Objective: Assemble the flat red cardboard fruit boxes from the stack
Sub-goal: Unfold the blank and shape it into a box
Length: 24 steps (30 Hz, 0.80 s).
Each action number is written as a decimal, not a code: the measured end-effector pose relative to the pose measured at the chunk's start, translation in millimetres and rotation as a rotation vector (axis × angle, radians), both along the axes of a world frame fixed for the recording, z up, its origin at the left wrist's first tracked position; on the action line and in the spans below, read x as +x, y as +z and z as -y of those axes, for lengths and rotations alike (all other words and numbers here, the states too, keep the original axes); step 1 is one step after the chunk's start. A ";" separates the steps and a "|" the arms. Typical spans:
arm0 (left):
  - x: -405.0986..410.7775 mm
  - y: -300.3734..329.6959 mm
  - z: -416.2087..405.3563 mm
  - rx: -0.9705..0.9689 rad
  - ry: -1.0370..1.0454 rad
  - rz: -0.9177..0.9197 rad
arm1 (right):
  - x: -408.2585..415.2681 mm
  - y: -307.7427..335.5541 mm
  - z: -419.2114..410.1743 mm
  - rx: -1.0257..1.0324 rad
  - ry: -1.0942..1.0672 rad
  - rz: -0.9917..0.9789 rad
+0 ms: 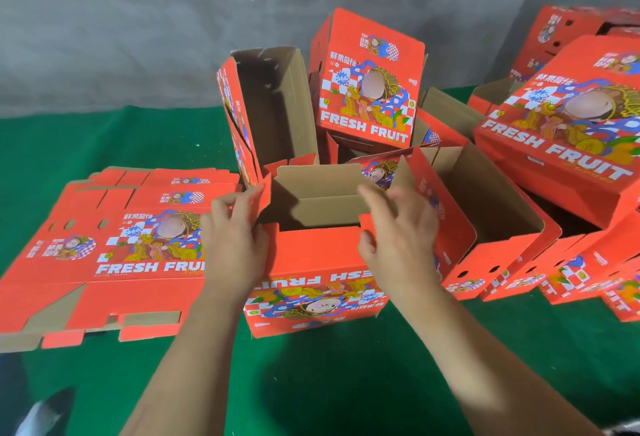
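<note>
- Standing on the green surface [104, 144] right in front of the person is a red box [311, 276], half put together, with its top open and its picture upside down toward the camera.
- The left hand [235, 241] pinches a small red side flap [264, 195] at the box's left top corner, with the thumb and fingers curled on it.
- The right hand [398, 227] is at the box's right top corner; its fingers curl over a flap [401, 172] there and its thumb is on the red front edge.
- The brown inside of the box shows between the two hands.
- A stack of flat boxes [114, 245] lies on the surface just left of the box, and the left hand covers part of it. The top one says "FRESH FRUIT".
- Behind the box, an open box [273, 106] stands on its end, with its brown inside facing the camera.
- Beside that one, another box [370, 82] leans tilted on top of others.
- More made-up boxes [561, 144] are piled on the right, some tipped on their sides.
- A gray wall [138, 20] is behind the surface.
</note>
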State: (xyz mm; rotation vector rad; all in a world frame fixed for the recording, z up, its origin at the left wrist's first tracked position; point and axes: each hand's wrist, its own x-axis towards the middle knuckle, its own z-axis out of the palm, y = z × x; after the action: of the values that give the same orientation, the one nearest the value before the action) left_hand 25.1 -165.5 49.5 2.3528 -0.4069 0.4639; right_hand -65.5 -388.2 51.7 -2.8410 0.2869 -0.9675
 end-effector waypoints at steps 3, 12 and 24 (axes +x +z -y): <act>-0.1 -2.7 1.4 -0.019 -0.038 0.012 | 7.3 -3.4 -11.8 0.086 0.214 -0.121; -0.7 -3.2 -6.1 0.181 -0.222 -0.053 | 34.0 -3.6 -8.4 0.301 0.148 -0.644; 33.8 3.1 20.1 0.392 0.114 -0.360 | 6.2 -21.0 -14.5 0.195 -0.066 -0.068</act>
State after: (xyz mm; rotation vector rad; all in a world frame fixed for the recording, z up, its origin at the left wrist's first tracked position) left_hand 58.9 -185.6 52.6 2.7786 -0.2072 0.0006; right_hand -59.3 -373.6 30.7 -2.7042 0.4584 -0.8068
